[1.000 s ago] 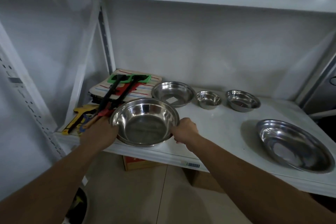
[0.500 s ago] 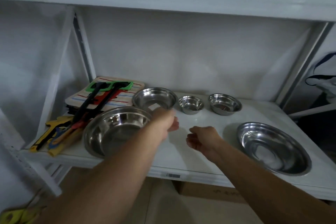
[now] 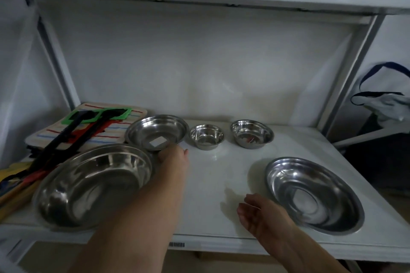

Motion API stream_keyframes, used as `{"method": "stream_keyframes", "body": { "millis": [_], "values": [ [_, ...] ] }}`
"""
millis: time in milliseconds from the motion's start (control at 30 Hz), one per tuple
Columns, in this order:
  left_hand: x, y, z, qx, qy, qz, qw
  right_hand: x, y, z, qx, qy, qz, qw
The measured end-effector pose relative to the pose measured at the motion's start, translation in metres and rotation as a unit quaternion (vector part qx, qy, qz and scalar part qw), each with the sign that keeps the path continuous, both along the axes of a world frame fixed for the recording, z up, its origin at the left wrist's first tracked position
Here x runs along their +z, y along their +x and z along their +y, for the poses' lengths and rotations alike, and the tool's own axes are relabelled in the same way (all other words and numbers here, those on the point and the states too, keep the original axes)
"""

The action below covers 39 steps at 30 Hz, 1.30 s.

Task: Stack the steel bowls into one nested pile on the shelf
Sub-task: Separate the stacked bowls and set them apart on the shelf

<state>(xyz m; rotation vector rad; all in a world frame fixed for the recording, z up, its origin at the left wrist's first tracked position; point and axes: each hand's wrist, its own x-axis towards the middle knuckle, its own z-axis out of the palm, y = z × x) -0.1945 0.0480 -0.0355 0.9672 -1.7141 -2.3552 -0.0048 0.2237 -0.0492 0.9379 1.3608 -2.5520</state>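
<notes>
Five steel bowls sit apart on the white shelf (image 3: 213, 175), none nested. The medium bowl (image 3: 156, 132) stands at the back, left of centre, with a pale sticker inside it; the left hand (image 3: 175, 157) reaches to its front rim, fingers curled at the edge, though whether they actually grip the rim cannot be told from this angle. Just in front and to the left lies the large bowl (image 3: 93, 184), near the shelf's front edge, with the left forearm passing beside its right rim. To the right of the medium bowl stand the smallest bowl (image 3: 206, 136) and then a small bowl (image 3: 251, 133), each separate. The wide shallow bowl (image 3: 312, 193) rests at the front right. The right hand (image 3: 261, 217) hovers over the shelf's front, just left of that shallow bowl, loosely cupped and holding nothing. At the far left, black-handled utensils (image 3: 66, 137) with green and red parts lie across a striped cloth (image 3: 124, 124).
</notes>
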Motion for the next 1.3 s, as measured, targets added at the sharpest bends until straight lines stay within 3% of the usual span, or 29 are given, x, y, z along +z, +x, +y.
{"method": "stream_keyframes", "body": {
  "millis": [33,67,100,200,267,333,467,667,867,1167,1300],
  "values": [
    [-0.003,0.001,-0.004,-0.038,-0.179,0.013,0.983,-0.001,0.002,0.003,-0.003,-0.005,-0.002,1.0],
    [-0.001,0.0,-0.004,-0.058,-0.279,0.005,0.959,-0.002,0.004,0.005,-0.008,-0.011,-0.005,1.0],
    [-0.002,0.002,-0.004,-0.073,-0.309,-0.002,0.948,-0.002,0.006,0.006,-0.014,-0.02,-0.007,1.0],
    [0.017,0.004,-0.001,-0.071,-0.268,0.012,0.961,0.0,0.016,0.006,-0.04,-0.045,-0.008,0.998],
    [0.042,0.008,0.004,-0.056,-0.069,0.061,0.994,0.002,0.022,0.005,-0.068,-0.062,-0.003,0.996],
    [0.069,0.017,0.007,-0.053,0.072,0.116,0.989,0.002,0.028,0.007,-0.118,-0.073,-0.004,0.99],
    [0.094,0.034,0.011,-0.065,0.127,0.151,0.978,0.008,0.041,0.024,-0.238,-0.049,-0.011,0.97],
    [0.091,0.093,0.031,-0.247,0.041,0.129,0.959,0.013,0.052,0.043,-0.303,0.053,-0.054,0.95],
    [0.088,0.147,0.047,-0.389,-0.041,0.118,0.913,0.029,0.06,0.049,-0.224,0.172,-0.048,0.958],
    [0.083,0.168,0.041,-0.449,-0.199,0.097,0.865,0.056,0.085,0.045,-0.091,0.243,0.027,0.965],
    [0.077,0.169,0.028,-0.404,-0.278,0.1,0.866,0.058,0.092,0.045,-0.075,0.252,0.057,0.963]
  ]
}}
